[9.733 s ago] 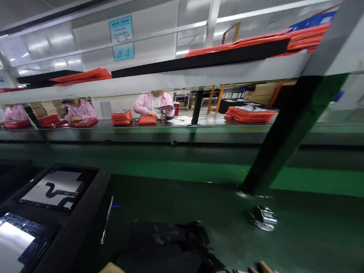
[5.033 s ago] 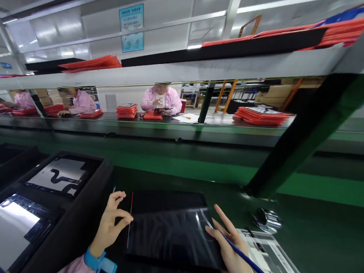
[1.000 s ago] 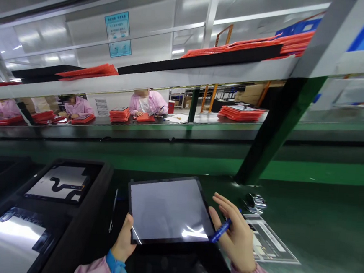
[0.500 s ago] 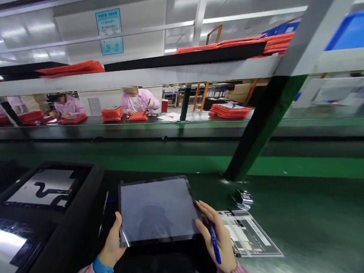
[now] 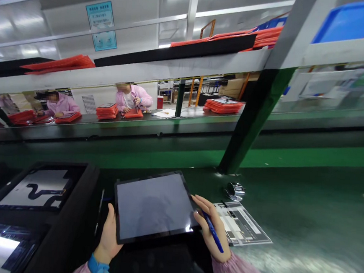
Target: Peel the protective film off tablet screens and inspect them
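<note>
Workbench (image 5: 309,197), dark green and glossy, extends beneath and beyond the grip, with blurred light reflected in its surface to the right. Left hand (image 5: 108,236) grasps the tablet (image 5: 154,208) by its left edge, thumb at the front. Right hand (image 5: 211,231) has its fingers at the tablet's right edge and retains a blue pen (image 5: 213,233) among them. The tablet lies between both hands, tilted, its screen grey.

Left of the grip: a slim pen-like item (image 5: 99,212) and black foam trays (image 5: 80,200) bearing panels. Just right of the grip: a flat component panel (image 5: 244,226); beyond that, a shiny metal object (image 5: 236,191) near the foot of a post (image 5: 255,113), green below and pale above.

Room beyond the grip: a pale shelf (image 5: 187,66), orange-red stacks (image 5: 224,107) and people in pink at the far counter (image 5: 132,126).

Writing: a blue wall notice (image 5: 100,15), above and beyond the left hand, shows Chinese characters, not reliably legible. Marking on the component panel's pale strip is too small to read.
</note>
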The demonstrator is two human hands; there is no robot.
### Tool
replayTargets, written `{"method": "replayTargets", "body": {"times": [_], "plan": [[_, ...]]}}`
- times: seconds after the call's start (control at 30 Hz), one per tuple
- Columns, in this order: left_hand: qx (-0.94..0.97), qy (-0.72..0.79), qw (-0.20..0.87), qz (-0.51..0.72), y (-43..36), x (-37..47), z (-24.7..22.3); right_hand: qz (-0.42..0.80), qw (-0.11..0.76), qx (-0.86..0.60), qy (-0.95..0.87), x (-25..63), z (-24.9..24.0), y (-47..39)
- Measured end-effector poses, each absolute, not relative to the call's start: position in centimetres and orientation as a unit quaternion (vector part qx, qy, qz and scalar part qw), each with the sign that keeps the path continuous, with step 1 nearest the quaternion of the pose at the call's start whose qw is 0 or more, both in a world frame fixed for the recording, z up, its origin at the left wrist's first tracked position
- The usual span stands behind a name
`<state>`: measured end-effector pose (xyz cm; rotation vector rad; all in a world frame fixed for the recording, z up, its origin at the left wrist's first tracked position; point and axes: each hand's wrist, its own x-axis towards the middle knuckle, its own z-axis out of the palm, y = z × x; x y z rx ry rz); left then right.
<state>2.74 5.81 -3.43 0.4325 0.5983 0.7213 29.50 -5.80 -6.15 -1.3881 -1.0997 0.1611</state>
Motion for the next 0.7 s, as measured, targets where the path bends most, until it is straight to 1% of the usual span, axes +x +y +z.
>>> {"method": "replayTargets", "body": {"times": [0.17,0.3,0.43,0.5,0.57,0.63,0.7], "plan": [[0.204,0.326,0.851,0.357,5.7,3.2,-2.9,0.109,0.638,-0.588,-0.485,29.4,-6.4,-5.9],[0.218,0.345,0.833,0.374,5.7,3.4,-3.4,0.101,0.634,-0.565,-0.517,29.3,-6.2,-6.0],[0.231,0.346,0.829,0.374,5.8,3.3,-3.9,0.118,0.621,-0.572,-0.522,32.5,-6.4,-6.3],[0.231,0.353,0.826,0.374,5.8,3.3,-3.9,0.052,0.575,-0.636,-0.511,35.4,-7.1,-6.8],[0.226,0.366,0.82,0.378,5.8,3.4,-3.8,-0.062,0.492,-0.711,-0.498,38.2,-8.2,-7.4],[0.216,0.38,0.807,0.397,5.7,3.6,-3.6,-0.099,0.453,-0.734,-0.496,40.1,-9.5,-8.0],[0.212,0.385,0.793,0.421,5.6,3.9,-3.5,-0.095,0.441,-0.738,-0.501,40.9,-10.7,-8.4]]}}
